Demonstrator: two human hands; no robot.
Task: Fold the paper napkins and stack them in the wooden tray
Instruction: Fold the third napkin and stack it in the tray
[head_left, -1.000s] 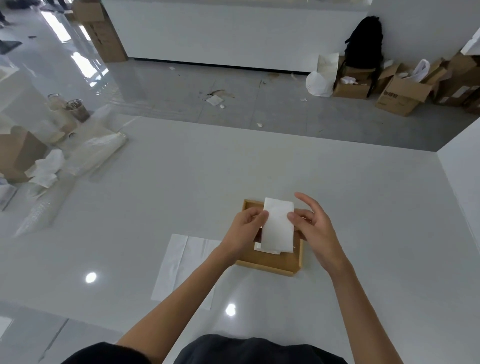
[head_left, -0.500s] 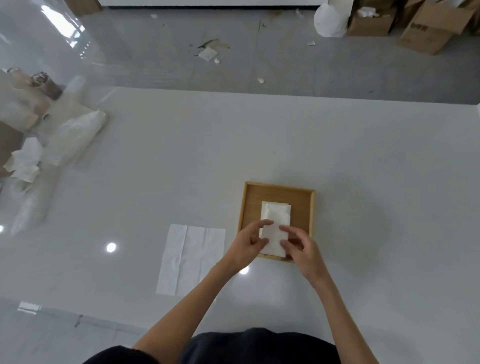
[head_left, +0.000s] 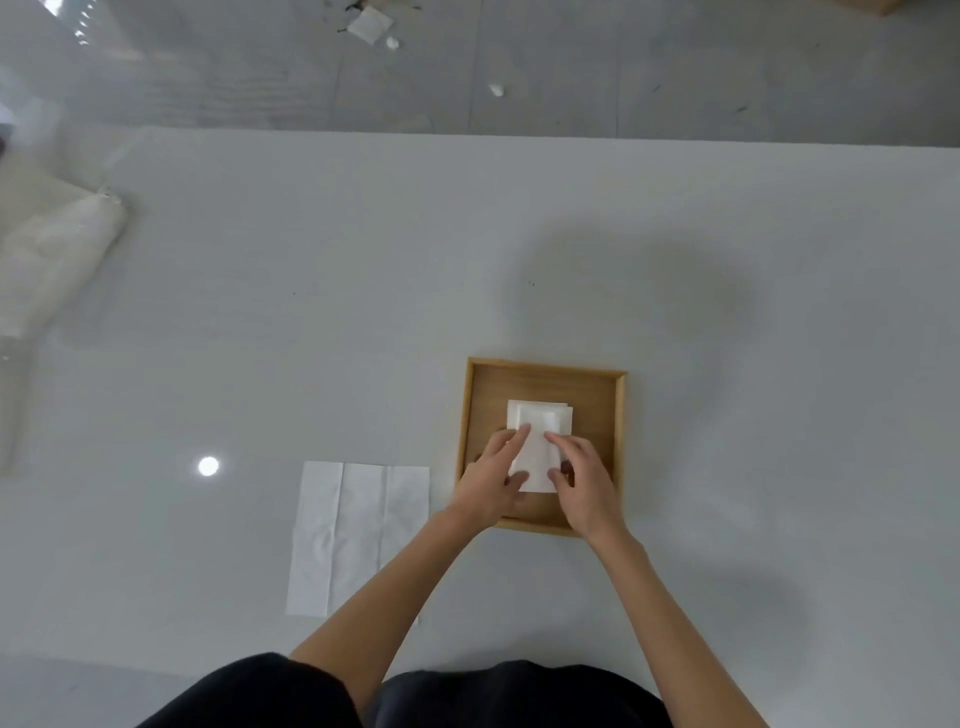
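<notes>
Folded napkin (head_left: 535, 457) under fingertips of both hands, inside wooden tray (head_left: 545, 368). Left hand (head_left: 491, 483), right hand (head_left: 584, 483): fingers relaxed, pressing flat, gripping nothing. Risk: lift-off drags napkin askew (light paper clings); fold springs open. Unfolded napkin (head_left: 358, 535) left of left fingers.

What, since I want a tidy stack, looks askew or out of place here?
The stack in the tray is slightly uneven: a lower napkin's edge peeks out at the top right. The left hand and right hand rest on it. One unfolded napkin lies left of the tray. Scraps litter the floor beyond.
</notes>
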